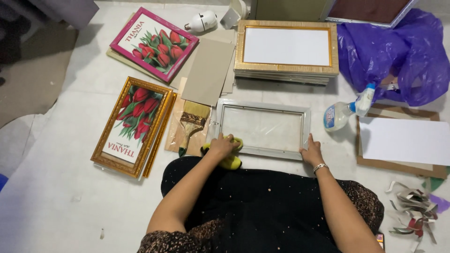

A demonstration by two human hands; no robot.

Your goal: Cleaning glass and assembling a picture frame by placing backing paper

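Directly ahead on the floor (70, 197): silver picture frame (262, 129), long axis running left-right. Left hand (221, 146) pressing yellow-green cloth (230, 161) on near-left corner, fingers curled over it. Right hand (311, 152) bracing near-right corner, fingers flat and spread.

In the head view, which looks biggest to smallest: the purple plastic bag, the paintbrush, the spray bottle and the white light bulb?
1. Purple plastic bag.
2. Paintbrush and spray bottle: these look about alike, so I cannot rank them.
3. White light bulb, though it lies farther from the camera.
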